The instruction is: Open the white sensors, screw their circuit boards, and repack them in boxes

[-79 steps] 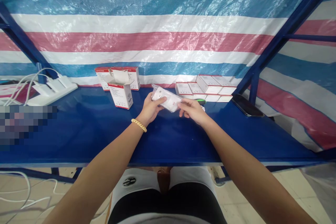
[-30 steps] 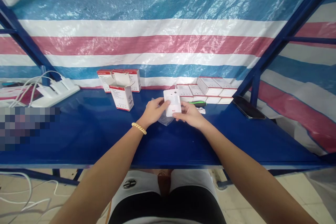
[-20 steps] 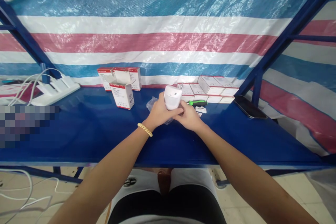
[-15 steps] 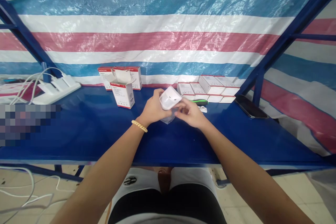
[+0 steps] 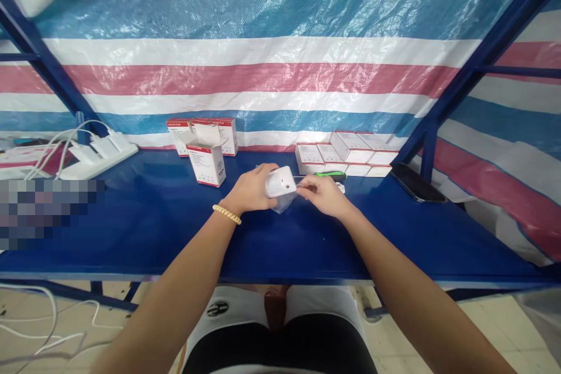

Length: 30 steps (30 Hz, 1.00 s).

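My left hand (image 5: 254,188) is wrapped round a white detector (image 5: 281,182) with rounded edges, holding it just above the table. A clear plastic bag (image 5: 286,203) hangs below the detector. At the detector's right edge, my right hand (image 5: 322,193) has its thumb and fingertips pinched together; what lies between them is too small to make out. Just behind that hand lies a screwdriver (image 5: 333,176) with a green and black handle, its thin shaft pointing left. A small white piece (image 5: 340,187) is partly hidden by the right hand.
An opened detector box (image 5: 207,165) stands at left, with closed boxes (image 5: 228,135) behind it. Several white and red boxes (image 5: 350,147) are stacked at back right beside a black phone (image 5: 418,182). A power strip (image 5: 100,160) with cables occupies the left of the blue table (image 5: 153,239).
The detector has turned in my left hand and sits slightly lower. My right fingers have drawn together at its right edge. The whole view has tilted up a little.
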### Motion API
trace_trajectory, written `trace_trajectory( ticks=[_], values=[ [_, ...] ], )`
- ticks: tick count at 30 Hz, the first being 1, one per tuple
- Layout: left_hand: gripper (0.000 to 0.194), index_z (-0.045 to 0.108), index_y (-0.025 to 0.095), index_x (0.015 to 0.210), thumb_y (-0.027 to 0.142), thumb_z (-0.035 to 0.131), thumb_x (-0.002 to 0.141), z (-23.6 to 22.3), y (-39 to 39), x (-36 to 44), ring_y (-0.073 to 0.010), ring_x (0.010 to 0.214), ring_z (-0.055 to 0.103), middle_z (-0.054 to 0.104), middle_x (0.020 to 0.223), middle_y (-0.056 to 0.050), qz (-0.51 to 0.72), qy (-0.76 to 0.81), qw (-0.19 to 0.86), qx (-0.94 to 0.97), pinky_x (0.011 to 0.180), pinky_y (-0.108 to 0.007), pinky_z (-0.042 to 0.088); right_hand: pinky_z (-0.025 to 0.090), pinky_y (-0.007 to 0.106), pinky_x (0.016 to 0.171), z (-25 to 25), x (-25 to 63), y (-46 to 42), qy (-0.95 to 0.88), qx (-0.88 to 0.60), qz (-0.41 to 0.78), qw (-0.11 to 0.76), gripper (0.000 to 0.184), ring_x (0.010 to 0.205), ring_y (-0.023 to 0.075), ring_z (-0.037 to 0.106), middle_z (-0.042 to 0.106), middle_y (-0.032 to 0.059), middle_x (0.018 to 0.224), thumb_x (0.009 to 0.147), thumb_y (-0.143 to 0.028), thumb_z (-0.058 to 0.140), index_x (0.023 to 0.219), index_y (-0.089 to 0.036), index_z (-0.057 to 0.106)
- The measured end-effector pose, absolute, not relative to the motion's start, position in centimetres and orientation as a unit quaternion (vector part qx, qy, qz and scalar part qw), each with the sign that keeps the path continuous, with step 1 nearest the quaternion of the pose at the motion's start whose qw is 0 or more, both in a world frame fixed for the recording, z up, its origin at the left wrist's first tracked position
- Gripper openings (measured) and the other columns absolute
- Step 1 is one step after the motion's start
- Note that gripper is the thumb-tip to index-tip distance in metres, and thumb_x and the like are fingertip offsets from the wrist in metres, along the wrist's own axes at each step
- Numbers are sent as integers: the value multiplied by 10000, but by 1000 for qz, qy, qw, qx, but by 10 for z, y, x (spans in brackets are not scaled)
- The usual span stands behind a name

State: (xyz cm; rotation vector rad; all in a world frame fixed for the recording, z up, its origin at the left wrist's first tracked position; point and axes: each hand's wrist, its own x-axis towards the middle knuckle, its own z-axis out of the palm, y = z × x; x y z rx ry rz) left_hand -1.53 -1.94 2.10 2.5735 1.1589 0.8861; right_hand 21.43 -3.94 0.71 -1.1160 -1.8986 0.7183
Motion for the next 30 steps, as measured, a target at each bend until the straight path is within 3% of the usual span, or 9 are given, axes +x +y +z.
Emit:
trace_trajectory(
  ticks=[4,8,12,15,17,21,23,25,30],
  values=[
    [716,517,212,1222,310,782,564,20,-18,-15,-326,978,633,638,1123,-107,294,414,85,857,820,-389,478,425,279,568,13,219,-41,-773,-428,278,378,194,609,146,567,666,20,690,785,-387,645,760,-196,667],
    [608,577,224,1150,222,763,571,20,-16,-15,-323,1038,612,644,1136,-97,315,371,61,871,923,-410,443,416,280,550,15,221,-42,-779,-456,271,333,311,553,140,562,647,19,618,862,-404,534,680,-191,671],
    [592,593,247,1162,186,741,591,21,-15,-16,-314,1075,598,644,1181,-78,307,351,55,883,966,-423,419,431,282,540,19,228,-41,-762,-473,317,309,304,536,142,576,662,33,596,820,-397,576,622,-185,666],
    [596,579,230,1189,170,718,612,23,-12,-21,-321,1100,587,639,1204,-89,318,379,42,868,967,-436,424,405,270,478,23,244,-38,-694,-488,380,369,276,473,125,534,635,32,544,738,-410,656,590,-176,660],
    [602,568,207,1200,154,704,616,24,-9,-27,-322,1107,584,637,1203,-103,343,395,20,852,973,-442,432,356,253,428,26,261,-35,-626,-489,398,459,272,422,101,478,584,17,483,701,-387,676,537,-176,628],
    [599,556,184,1198,118,679,616,24,-5,-38,-292,1094,595,644,1174,-99,394,402,-36,825,963,-417,474,259,214,353,27,294,-24,-446,-488,337,671,258,347,63,388,470,-23,388,661,-302,663,468,-176,548],
    [597,556,182,1203,112,673,622,24,-5,-39,-275,1096,598,643,1172,-91,406,392,-54,824,970,-409,489,213,198,319,26,303,-19,-348,-504,288,736,246,310,53,345,427,-44,358,654,-263,643,462,-175,518],
    [604,560,180,1213,110,674,624,24,-6,-38,-267,1108,597,637,1187,-88,413,378,-66,826,984,-408,496,221,194,297,23,306,-14,-289,-529,261,754,218,297,56,357,452,-42,368,667,-240,620,482,-167,530],
    [617,573,178,1233,123,681,628,20,-7,-34,-254,1093,617,645,1189,-89,435,352,-72,826,988,-400,517,363,219,326,17,302,-10,-297,-597,217,713,167,396,111,539,632,18,546,717,-282,615,618,-148,617]
  ],
)
